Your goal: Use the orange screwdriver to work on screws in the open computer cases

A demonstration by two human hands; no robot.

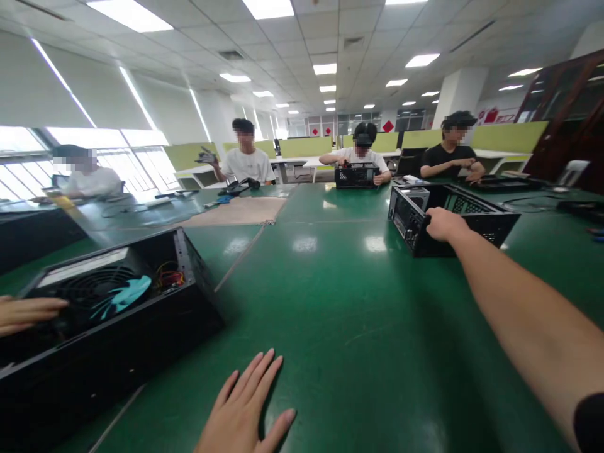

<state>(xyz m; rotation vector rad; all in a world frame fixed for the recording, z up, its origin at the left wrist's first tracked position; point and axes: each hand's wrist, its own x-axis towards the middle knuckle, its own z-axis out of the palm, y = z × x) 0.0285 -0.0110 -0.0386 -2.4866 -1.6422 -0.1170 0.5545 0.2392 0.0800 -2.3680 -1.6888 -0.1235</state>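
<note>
My right hand (443, 224) reaches far across the green table (330, 302), its fingers closed on the near top edge of a small open black computer case (472, 220). My left hand (245, 409) lies flat on the table at the bottom of the view, fingers stretched out and holding nothing. Just left of that hand stands a larger open black computer case (108, 314) with a power supply, a blue-bladed fan (125, 294) and coloured wires inside. Another person's hand (23, 311) comes in from the left edge and rests on this case.
Several people sit along the far side of the table. One works on a third black case (356, 175). A brown mat (236, 211), tools and cables lie at the back left. More black equipment (504, 184) sits at the far right.
</note>
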